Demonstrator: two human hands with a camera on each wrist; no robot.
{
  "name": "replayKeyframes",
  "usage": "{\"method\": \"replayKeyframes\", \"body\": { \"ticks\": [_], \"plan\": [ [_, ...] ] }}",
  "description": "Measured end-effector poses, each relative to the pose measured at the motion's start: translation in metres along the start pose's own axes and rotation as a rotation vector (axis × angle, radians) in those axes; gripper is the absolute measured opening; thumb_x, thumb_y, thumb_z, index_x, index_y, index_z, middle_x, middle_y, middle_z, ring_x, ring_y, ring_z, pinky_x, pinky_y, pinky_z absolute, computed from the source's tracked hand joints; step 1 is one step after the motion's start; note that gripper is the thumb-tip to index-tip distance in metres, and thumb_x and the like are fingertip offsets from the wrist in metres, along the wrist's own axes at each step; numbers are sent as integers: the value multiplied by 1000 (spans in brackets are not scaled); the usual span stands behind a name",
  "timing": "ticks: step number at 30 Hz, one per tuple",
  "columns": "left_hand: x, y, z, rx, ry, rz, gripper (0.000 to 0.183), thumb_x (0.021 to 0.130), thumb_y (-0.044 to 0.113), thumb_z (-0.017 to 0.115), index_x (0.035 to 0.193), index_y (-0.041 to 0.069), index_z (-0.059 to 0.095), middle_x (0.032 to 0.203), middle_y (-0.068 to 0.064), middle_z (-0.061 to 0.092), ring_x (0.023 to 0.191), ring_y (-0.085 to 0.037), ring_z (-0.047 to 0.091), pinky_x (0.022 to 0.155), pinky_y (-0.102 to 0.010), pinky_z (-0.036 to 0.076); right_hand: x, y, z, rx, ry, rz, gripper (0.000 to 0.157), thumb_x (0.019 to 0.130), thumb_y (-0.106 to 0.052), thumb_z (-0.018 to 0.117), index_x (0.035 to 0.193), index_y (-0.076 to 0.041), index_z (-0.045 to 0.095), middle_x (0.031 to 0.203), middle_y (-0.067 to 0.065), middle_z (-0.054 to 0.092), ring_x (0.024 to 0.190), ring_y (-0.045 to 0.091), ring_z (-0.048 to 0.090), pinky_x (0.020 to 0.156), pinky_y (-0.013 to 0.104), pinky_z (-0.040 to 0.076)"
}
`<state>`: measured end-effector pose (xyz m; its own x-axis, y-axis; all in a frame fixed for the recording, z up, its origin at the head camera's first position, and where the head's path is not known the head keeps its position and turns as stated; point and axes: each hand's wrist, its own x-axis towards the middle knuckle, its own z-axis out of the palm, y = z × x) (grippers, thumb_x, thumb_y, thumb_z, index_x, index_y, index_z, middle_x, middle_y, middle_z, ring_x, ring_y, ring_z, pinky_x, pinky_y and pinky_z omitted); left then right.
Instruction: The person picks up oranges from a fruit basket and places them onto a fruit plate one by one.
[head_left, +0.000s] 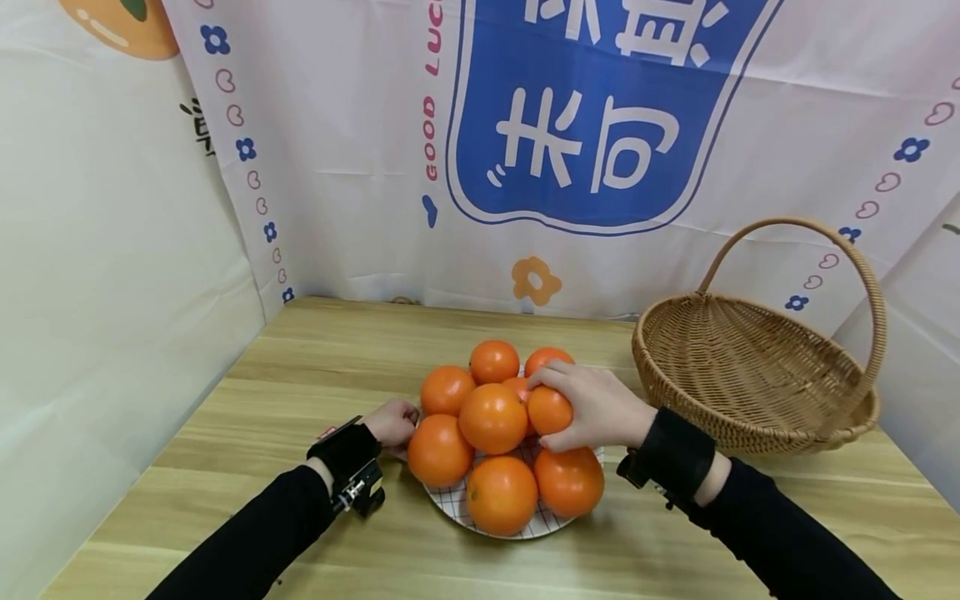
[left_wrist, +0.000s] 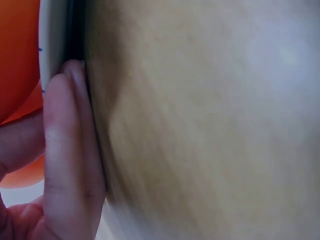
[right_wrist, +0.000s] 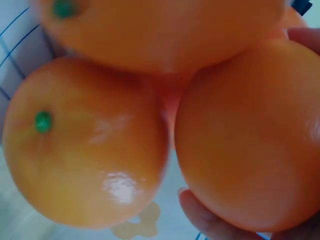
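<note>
A white plate (head_left: pixel 543 522) with a dark grid pattern bears several oranges (head_left: pixel 492 418), some stacked on others. At the plate's left side my left hand (head_left: pixel 392 423) pinches the rim. In the left wrist view its fingers (left_wrist: pixel 65 145) lie beneath the plate's edge (left_wrist: pixel 52 45), close to the table. My right hand (head_left: pixel 600 406) grips a smaller orange (head_left: pixel 550 410) at the upper right of the pile. The right wrist view shows this orange (right_wrist: pixel 250 140) beside another orange with a green stem end (right_wrist: pixel 43 121).
A wicker basket (head_left: pixel 750 367) with a tall handle stands at the right rear of the wooden table (head_left: pixel 300 367), with nothing seen inside it. A printed cloth (head_left: pixel 360 242) hangs behind the table, and pale cloth walls flank both sides.
</note>
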<state>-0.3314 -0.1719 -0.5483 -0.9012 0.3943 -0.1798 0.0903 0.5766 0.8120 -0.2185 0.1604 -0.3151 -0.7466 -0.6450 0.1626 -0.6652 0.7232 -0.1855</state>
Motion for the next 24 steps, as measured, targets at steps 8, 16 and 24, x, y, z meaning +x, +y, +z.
{"method": "replayKeyframes", "body": {
  "ticks": [8,16,24],
  "plan": [
    [-75,130,-6,24,40,-114,8,66,-7,44,64,1,45,58,-4,42,47,-12,45,39,-21,43,-2,3,4,-6,6,1,52,57,-45,66,104,-27,50,101,-11,49,72,8,49,57,23,40],
    [-47,82,-8,-19,-43,-43,6,68,-2,46,68,3,49,60,-4,47,49,-13,51,41,-28,49,-3,4,1,-26,18,-9,58,62,-57,62,108,-24,50,104,-9,50,75,8,51,57,21,42],
    [-79,124,-41,-127,-179,-85,19,77,8,55,90,-6,55,75,-14,61,58,-12,60,56,-26,55,-2,8,-25,1,93,27,55,71,-60,51,113,-24,51,112,-3,56,99,14,54,80,33,48]
  ]
}}
